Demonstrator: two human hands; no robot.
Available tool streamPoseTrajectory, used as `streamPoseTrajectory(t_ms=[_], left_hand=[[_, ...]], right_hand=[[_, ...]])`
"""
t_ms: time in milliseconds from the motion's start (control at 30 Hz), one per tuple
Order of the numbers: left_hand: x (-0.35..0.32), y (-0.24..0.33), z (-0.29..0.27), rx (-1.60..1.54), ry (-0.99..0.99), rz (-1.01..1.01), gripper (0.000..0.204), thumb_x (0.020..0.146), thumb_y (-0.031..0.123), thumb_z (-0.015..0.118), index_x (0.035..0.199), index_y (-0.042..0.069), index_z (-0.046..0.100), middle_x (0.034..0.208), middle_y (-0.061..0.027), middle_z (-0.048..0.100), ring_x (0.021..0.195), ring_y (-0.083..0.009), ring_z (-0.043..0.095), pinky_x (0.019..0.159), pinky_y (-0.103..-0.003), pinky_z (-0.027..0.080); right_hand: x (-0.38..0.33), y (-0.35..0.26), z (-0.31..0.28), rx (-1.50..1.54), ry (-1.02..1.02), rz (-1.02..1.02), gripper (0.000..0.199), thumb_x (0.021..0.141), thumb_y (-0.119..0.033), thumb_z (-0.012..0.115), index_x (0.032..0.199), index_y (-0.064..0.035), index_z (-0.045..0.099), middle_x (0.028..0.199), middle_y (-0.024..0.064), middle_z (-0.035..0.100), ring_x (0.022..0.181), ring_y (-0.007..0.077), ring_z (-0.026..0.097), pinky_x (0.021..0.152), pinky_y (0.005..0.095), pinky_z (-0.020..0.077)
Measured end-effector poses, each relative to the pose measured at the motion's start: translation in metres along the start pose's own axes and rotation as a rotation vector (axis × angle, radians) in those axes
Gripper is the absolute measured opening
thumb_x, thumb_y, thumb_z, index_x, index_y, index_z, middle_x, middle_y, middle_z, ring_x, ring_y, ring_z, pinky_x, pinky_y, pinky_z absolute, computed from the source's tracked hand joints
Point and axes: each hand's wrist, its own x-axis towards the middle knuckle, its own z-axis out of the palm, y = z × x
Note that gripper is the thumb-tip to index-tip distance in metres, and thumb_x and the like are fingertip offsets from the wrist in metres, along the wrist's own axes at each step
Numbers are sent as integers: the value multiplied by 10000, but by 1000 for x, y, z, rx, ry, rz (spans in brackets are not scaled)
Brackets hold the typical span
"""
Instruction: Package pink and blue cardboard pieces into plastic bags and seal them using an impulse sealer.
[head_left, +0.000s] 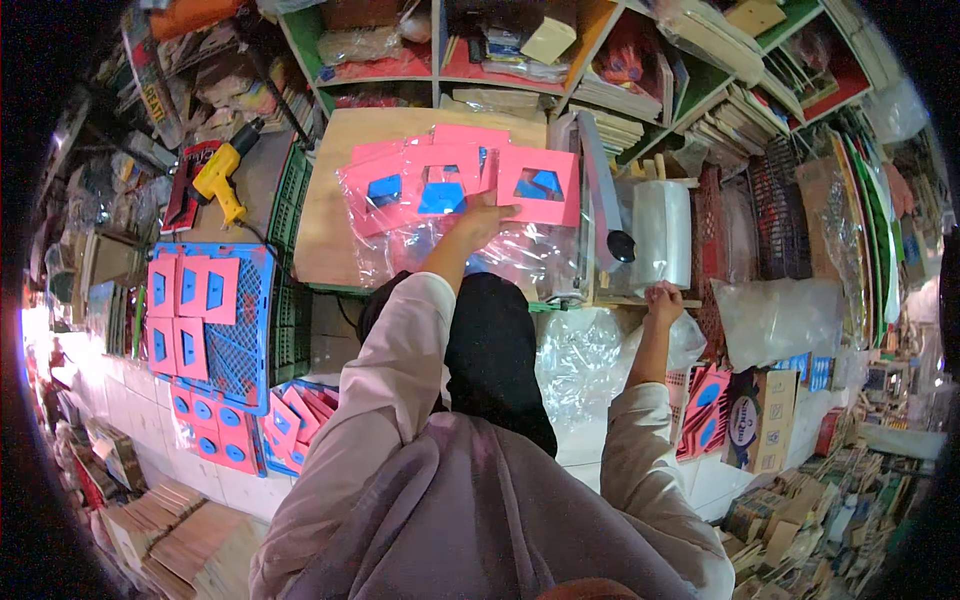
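Left hand [487, 215] lies open, palm down, on clear plastic bags [500, 255] just below the fanned pink cards [450, 180] on the wooden board [325, 215]. Right hand [662, 298] pinches the plastic film [660, 232] feeding from the heat sealer [600, 190]. Bagging seems under way; next probably calls for sliding one card free without disturbing the fan.

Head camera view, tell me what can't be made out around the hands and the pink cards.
- Left hand: its fingertips lie over the pink cards in clear bags; whether they grip or just press is unclear.
- Right hand: too small to tell if it is touching the plastic film roll or the table edge.
- Blue shapes in the card windows: too small to identify.
- Person's lap and legs: hidden by the dark cloth.
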Motion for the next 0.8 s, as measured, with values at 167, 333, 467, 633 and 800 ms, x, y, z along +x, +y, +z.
streamPoseTrajectory(t_ms=[167, 333, 467, 633, 800], left_hand=[[-7, 12, 0, 87, 59, -5, 426, 818, 21, 561, 1220, 27, 421, 1194, -105, 484, 1042, -238, 517, 883, -365, 468], [-10, 12, 5, 64, 97, -1, 477, 818, 18, 558, 1263, 21, 385, 1269, -106, 421, 1077, -246, 493, 879, -356, 473], [-6, 4, 7, 63, 67, -34, 423, 812, 17, 568, 1212, 5, 430, 1252, -104, 436, 1071, -247, 497, 884, -359, 470], [1, -2, 4, 119, 121, -54, 358, 801, 48, 598, 1138, 13, 484, 1134, -86, 529, 986, -217, 541, 856, -353, 478], [-3, 4, 1, 170, 149, -50, 366, 791, 99, 627, 1124, 25, 495, 1096, -66, 554, 963, -189, 549, 800, -348, 482]], right_hand=[[-5, -9, 12, -1135, -232, -365, 184, 699, 11, 569, 879, -27, 575, 644, 63, 535, 576, 213, 551, 575, 310, 491], [-6, -24, 95, -833, -132, -557, 312, 733, -103, 579, 1033, -22, 545, 1007, 154, 536, 937, 259, 528, 814, 346, 432], [-5, -5, 164, -381, -818, -256, 339, 880, -159, 462, 1197, -37, 467, 1261, 173, 428, 1152, 267, 424, 939, 348, 355], [-38, -7, 186, -780, -747, -872, 350, 884, -161, 461, 1215, -50, 462, 1249, 182, 442, 1141, 278, 438, 932, 344, 360], [-54, -28, 205, -839, -745, -954, 361, 887, -163, 459, 1234, -63, 458, 1237, 190, 456, 1131, 289, 451, 926, 341, 366]])
